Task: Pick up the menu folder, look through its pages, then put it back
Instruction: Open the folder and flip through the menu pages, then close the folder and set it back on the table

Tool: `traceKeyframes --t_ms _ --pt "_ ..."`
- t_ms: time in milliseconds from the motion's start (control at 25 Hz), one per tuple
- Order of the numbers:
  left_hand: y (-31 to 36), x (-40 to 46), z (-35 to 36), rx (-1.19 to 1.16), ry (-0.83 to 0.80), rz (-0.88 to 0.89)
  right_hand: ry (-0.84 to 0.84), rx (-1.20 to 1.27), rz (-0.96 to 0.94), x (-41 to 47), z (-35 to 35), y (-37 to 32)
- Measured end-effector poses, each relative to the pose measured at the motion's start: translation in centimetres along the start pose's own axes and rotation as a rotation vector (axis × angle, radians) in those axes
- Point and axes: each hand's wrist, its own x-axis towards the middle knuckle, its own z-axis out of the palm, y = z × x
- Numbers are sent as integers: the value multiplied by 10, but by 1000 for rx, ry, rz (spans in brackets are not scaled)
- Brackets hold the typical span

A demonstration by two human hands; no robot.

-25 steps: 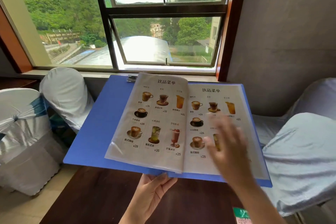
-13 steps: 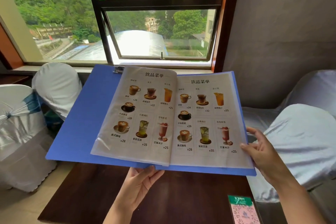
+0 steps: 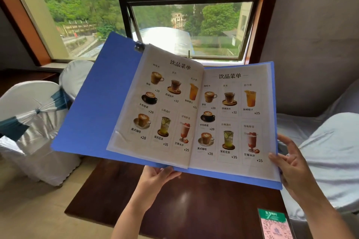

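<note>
A wide window with a dark frame fills the back of the view, trees and buildings showing through the glass, and a grey wall stands to its right. Below lies a dark brown wooden bench with a glossy top. White cloth-covered chairs sit on both sides: one on the left tied with a silver and teal sash, a second behind it near the sill, and another pale covered seat on the right.

The blue menu folder is held open in the air above the bench, tilted so that its left cover rises toward the window. A small metal clip sits at the top of its spine. Two plastic-sleeved pages lie open, the left page arching slightly off the cover and the right page lying flat; both carry the same grid of drink photos with prices under a Chinese heading.

The left hand supports the folder from beneath at the bottom of the spine, fingers curled under and the thumb on the lower edge. The right hand grips the lower right corner of the folder, fingertips pressing the edge of the right page.

A small green and pink card lies on the bench near the right corner.
</note>
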Motion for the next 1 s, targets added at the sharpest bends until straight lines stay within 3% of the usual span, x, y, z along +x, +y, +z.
traceKeyframes --t_ms 160,320,480,640,840,1000 --pt "10 4 -7 215 -52 -12 -3 60 -17 3 3 2" --pt "24 18 -12 -238 -69 -152 -18 114 -26 4 7 5" --pt "28 37 2 -136 -145 -223 -58 103 -45 5 22 4" --pt "22 42 9 -165 -3 -131 -90 116 -6 7 23 -12" --pt "12 40 15 -109 35 -184 -103 29 -17 4 13 -18" --pt "13 42 5 56 -143 -293 -17 -71 -28 -2 -1 -8"
